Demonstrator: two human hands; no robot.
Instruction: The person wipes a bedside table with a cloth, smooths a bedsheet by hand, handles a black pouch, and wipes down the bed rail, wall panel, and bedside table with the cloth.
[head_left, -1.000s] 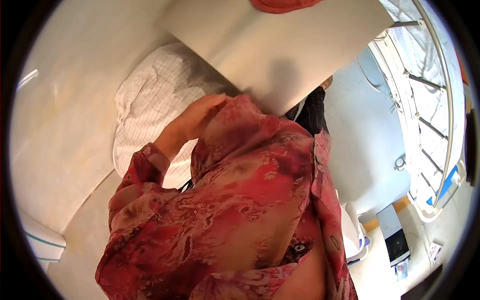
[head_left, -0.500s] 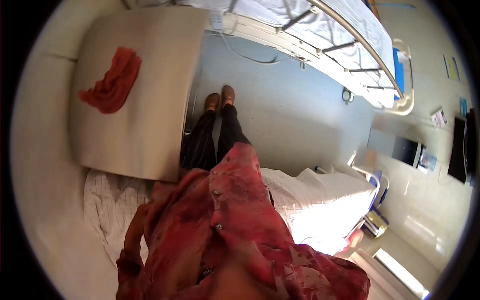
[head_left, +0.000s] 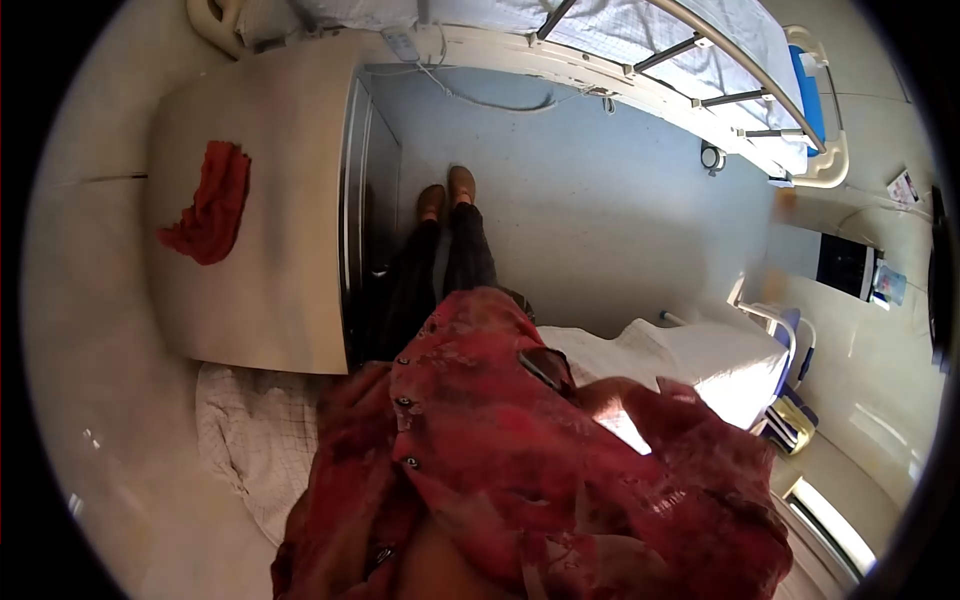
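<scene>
Folds of a red patterned shirt (head_left: 470, 420) fill the lower middle of the head view. My right hand (head_left: 607, 395) shows only in part at the shirt's right side, by a dark, narrow thing (head_left: 545, 370) that I cannot identify. Its fingers are hidden, so whether it holds anything cannot be seen. My left hand is out of sight behind the shirt on the left. A crumpled red cloth (head_left: 212, 205) lies on top of the beige bedside cabinet (head_left: 290, 210), apart from both hands.
Behind me is a bed with a white sheet (head_left: 700, 360). Across the blue-grey floor (head_left: 600, 200) stands another bed with a metal side rail (head_left: 720, 60) and a caster (head_left: 712, 157). A white cable (head_left: 490, 104) hangs beside it. Brown shoes (head_left: 461, 184) stand close to the cabinet.
The view has shifted, showing more of the cabinet's front. My left forearm, visible before, is now hidden. My right forearm has come into sight at the shirt's side, beside the dark thing.
</scene>
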